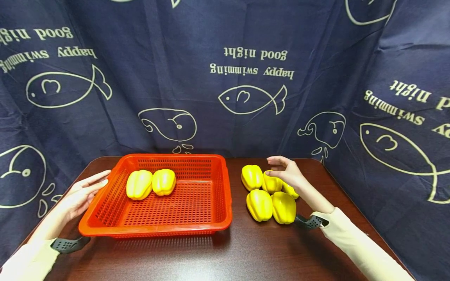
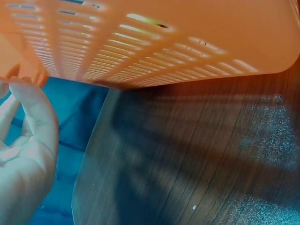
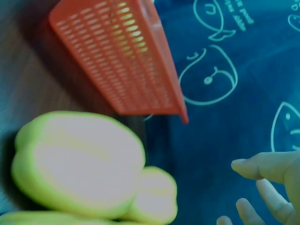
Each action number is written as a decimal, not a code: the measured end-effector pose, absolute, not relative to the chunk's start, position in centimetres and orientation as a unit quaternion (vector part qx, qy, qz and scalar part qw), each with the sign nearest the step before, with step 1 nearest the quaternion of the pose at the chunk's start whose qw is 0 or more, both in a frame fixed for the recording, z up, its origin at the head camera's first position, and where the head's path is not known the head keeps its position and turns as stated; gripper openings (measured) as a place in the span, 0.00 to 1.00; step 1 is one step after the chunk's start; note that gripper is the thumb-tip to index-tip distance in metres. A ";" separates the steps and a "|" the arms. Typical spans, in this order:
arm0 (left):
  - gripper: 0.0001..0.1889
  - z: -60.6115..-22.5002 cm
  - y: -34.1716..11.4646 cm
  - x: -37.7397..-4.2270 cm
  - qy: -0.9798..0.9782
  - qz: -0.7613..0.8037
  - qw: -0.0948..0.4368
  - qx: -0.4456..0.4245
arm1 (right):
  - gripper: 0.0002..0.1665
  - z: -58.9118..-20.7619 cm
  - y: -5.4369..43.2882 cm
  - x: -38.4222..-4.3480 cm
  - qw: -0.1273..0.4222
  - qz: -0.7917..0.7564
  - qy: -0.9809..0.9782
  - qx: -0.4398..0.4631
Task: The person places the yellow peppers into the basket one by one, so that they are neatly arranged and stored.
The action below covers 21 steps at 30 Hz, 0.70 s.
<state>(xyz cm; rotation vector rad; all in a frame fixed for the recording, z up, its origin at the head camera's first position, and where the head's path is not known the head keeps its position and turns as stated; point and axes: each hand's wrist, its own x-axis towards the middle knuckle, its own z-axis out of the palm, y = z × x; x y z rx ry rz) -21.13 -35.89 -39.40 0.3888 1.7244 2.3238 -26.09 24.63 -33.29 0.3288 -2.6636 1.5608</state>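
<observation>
My left hand (image 1: 79, 197) is at the left rim of a red perforated plastic basket (image 1: 154, 229), its thumb and fingertips pinching the edge. In the left wrist view, the thumb tip meets the orange-looking basket (image 2: 154, 28). Two yellow bell peppers, one at the left (image 1: 139, 185) and one beside it (image 1: 163, 182), lie inside toward the back. Over on the right, my right hand (image 1: 286, 171) hovers above a cluster of several yellow bell peppers (image 1: 259, 205), fingers loosely bent and holding nothing. It partly covers the rear peppers. A large pepper (image 3: 79, 164) shows near that hand in the right wrist view.
A dark brown wooden table (image 1: 175, 257) carries everything. Behind and on both sides hangs a navy curtain (image 1: 197, 78) with white fish drawings and upside-down lettering. The basket stands left of the loose peppers, with a strip of table between them.
</observation>
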 end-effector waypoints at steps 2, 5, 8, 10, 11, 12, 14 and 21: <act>0.24 -39.5 -35.9 -21.2 0.588 0.790 0.109 0.134 | 0.30 -33.6 25.4 -25.7 0.019 0.499 -0.861 0.102; 0.24 -39.5 -35.9 -21.3 0.585 0.792 0.111 0.138 | 0.30 -34.2 26.3 -25.1 0.018 0.492 -0.866 0.092; 0.24 -39.5 -35.9 -21.3 0.589 0.788 0.111 0.142 | 0.30 -34.7 27.1 -24.7 0.016 0.494 -0.865 0.084; 0.24 -39.5 -35.9 -21.3 0.598 0.782 0.106 0.140 | 0.31 -35.1 27.5 -24.4 0.015 0.497 -0.864 0.080; 0.24 -39.5 -36.0 -21.2 0.601 0.780 0.104 0.139 | 0.31 -35.3 27.7 -24.3 0.014 0.498 -0.864 0.076; 0.24 -39.4 -36.0 -21.2 0.603 0.779 0.104 0.137 | 0.31 -35.5 27.9 -24.2 0.014 0.500 -0.863 0.073; 0.24 -39.4 -36.0 -21.2 0.607 0.777 0.101 0.132 | 0.31 -35.9 28.4 -24.0 0.013 0.505 -0.861 0.068; 0.24 -39.5 -35.9 -21.4 0.595 0.785 0.108 0.135 | 0.32 -37.0 29.5 -22.9 -0.014 0.537 -0.841 0.060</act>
